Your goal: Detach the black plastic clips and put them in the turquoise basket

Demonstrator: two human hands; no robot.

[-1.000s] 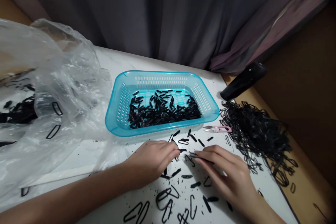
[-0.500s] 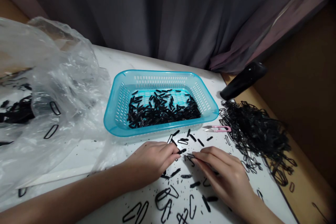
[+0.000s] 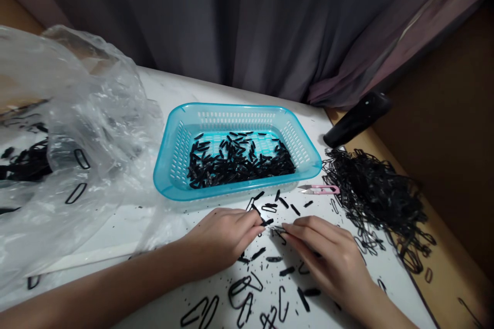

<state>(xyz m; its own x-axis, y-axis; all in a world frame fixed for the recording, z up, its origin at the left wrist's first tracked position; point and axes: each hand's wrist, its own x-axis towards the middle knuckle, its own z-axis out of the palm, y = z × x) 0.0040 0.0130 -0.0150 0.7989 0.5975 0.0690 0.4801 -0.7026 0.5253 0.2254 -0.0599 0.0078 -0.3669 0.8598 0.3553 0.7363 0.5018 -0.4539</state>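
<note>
My left hand (image 3: pixel 229 234) is closed in a pinch on a small black strip-like piece (image 3: pixel 267 222), whose end pokes out past the fingertips. Close by on the right, my right hand (image 3: pixel 332 247) pinches a thin, pointed metal tool (image 3: pixel 278 227); its tip lies beside the black piece, and the fingers hide most of it. Behind both hands stands a blue plastic basket (image 3: pixel 237 193) holding many short black pieces (image 3: pixel 235 164). Black loops (image 3: pixel 241 285) and more short pieces are scattered on the white table around my hands.
Pink-handled thread snips (image 3: pixel 320 189) lie right of the basket's front corner. A tangled heap of black loops (image 3: pixel 380 190) covers the table's right side, with a black cylindrical object (image 3: pixel 357 118) behind it. Clear plastic bags (image 3: pixel 104 97) spread over the left. A dark curtain (image 3: pixel 193 20) hangs behind.
The metal tool's tip has shifted very slightly beside the black piece. Both hands otherwise keep nearly the same position and grip.
</note>
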